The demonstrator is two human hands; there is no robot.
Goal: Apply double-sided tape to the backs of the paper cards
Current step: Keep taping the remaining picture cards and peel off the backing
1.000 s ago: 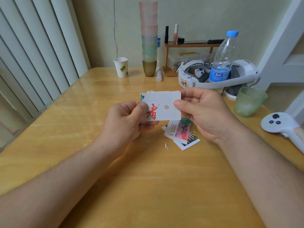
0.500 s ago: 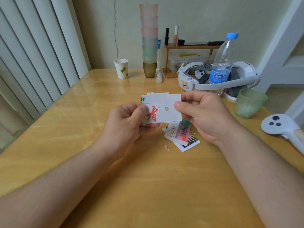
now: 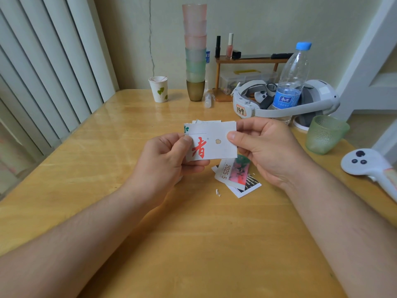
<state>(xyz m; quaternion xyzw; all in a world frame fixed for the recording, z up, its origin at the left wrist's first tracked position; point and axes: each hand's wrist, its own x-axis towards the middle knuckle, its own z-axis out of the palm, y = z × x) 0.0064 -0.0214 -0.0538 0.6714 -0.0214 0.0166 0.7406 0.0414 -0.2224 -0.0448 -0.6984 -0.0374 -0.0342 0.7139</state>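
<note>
You hold the top card [image 3: 211, 141] above the table [image 3: 90, 168], your left hand [image 3: 165, 162] pinching its left edge with a small stack behind it, your right hand [image 3: 264, 151] pinching its right edge; keep it taut and flat, and press tape down from one end, I'd say. Count: two or three cards fanned behind, at least two more printed cards [image 3: 236, 175] lying just below, one scrap [image 3: 218, 192]; no tape roll shows.

Almost nothing has been altered over the last second. The white card [image 3: 211, 140], pinched between left hand [image 3: 165, 160] and right hand [image 3: 266, 147], has only been lowered very slightly, both grips kept at the same edges.
</note>
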